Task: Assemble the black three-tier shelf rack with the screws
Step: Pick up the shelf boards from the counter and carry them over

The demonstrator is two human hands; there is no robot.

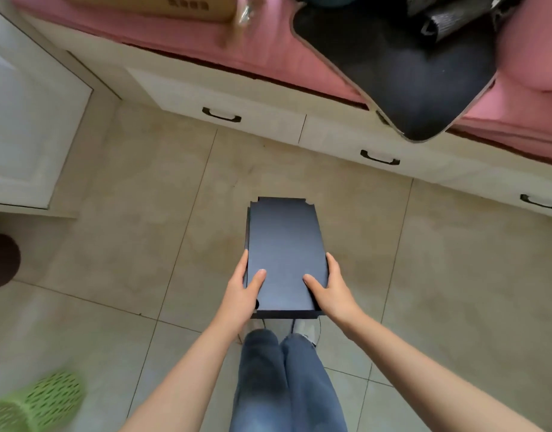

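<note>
Holding stacked matte black shelf boards (285, 241), corners notched.

Both hands grip a stack of black panels (286, 254) at its near end.

The left hand (242, 293) holds the left edge, thumb lying on top, fingers (244, 264) wrapped down the side. The right hand (330, 289) mirrors it on the right edge, thumb on top. Both bare forearms reach in from the near corners, over the jeans-clad legs (284, 381).
</note>
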